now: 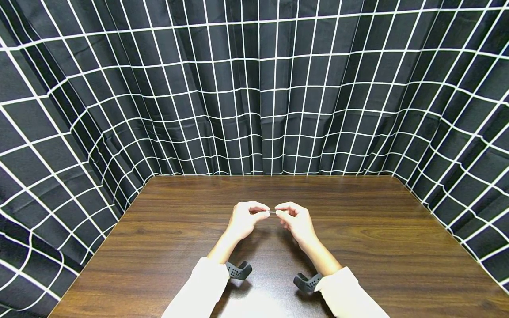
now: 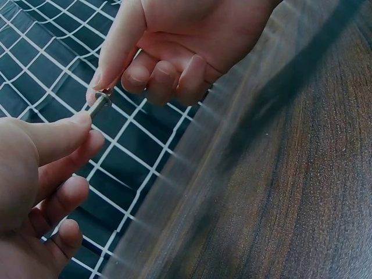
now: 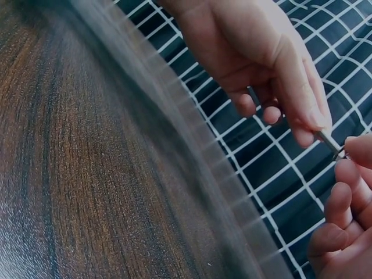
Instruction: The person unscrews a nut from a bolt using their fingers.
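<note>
Head view: left hand (image 1: 241, 219) and right hand (image 1: 298, 222) face each other at lower centre of the frame, raised over the brown wood-grain table (image 1: 179, 229), shadows beneath. Between the fingertips, slightly right of frame centre and below mid-height: small thin metal rod (image 2: 99, 107), roughly level there, pinched at both ends. Left wrist view puts the rod at upper left, tilted; a ringed or flanged end (image 2: 105, 93) sits up by the right hand, exact shape too small to tell. Left hand, coming in from the left edge of that view, grasps the plain shaft between thumb and index finger, other fingers loosely bent. Right hand, at top of the same view, pinches at the ringed end with thumb and fingertip, remaining fingers curled in. Right wrist view: rod at right of frame, left hand above it, right hand at the right edge; a short dark piece (image 3: 251, 96) shows beside the left hand's curled fingers, cannot tell what. Dark grey wrist units (image 1: 240, 270) on both wrists, white sleeves (image 1: 199, 289) running off the bottom edge of the head view. Black curtain (image 1: 274, 101) with white grid lines fills the upper frame and both sides. Bright glare patch on the table, bottom centre.
</note>
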Demonstrator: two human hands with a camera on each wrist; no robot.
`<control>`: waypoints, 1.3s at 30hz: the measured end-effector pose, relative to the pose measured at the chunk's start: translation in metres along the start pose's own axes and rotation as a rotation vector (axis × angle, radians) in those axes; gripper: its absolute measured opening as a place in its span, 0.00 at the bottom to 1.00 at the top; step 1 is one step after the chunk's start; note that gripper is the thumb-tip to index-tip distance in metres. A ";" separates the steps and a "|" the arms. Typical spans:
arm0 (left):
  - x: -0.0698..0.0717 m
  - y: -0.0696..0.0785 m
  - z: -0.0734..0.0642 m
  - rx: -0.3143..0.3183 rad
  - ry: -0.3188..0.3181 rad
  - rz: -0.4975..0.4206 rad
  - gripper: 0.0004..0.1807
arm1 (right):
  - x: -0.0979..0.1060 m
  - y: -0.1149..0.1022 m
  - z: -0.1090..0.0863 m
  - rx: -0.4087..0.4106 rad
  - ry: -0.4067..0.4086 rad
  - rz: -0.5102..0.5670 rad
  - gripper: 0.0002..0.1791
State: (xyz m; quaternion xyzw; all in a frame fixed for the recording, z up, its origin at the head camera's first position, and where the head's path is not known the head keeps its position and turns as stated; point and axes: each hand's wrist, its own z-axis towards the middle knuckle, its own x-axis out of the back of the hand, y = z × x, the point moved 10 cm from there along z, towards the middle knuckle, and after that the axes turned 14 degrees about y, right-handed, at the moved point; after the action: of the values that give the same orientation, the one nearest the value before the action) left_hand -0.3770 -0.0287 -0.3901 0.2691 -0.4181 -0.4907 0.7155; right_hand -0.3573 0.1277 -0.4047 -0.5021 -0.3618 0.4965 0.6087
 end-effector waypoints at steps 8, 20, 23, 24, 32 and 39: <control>0.002 0.001 0.000 0.003 0.008 -0.007 0.05 | 0.001 -0.004 -0.001 0.022 0.011 0.011 0.11; 0.002 0.002 -0.001 -0.007 0.001 -0.016 0.05 | 0.003 0.009 0.002 0.002 0.037 -0.177 0.15; 0.002 0.002 -0.001 -0.008 0.002 -0.012 0.05 | 0.004 0.009 0.002 0.001 0.043 -0.198 0.17; 0.002 0.003 -0.001 -0.009 0.002 -0.012 0.05 | 0.004 0.009 0.002 0.004 0.044 -0.199 0.17; 0.001 0.002 -0.001 -0.008 0.000 -0.022 0.05 | 0.003 0.008 0.002 0.021 0.035 -0.192 0.17; 0.000 0.001 -0.001 -0.009 0.001 -0.035 0.05 | 0.003 0.007 0.002 0.021 0.041 -0.184 0.13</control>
State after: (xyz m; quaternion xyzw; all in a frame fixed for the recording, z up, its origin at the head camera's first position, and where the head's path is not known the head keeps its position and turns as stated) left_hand -0.3757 -0.0284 -0.3894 0.2734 -0.4106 -0.5050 0.7083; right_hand -0.3598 0.1314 -0.4117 -0.4705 -0.3885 0.4319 0.6642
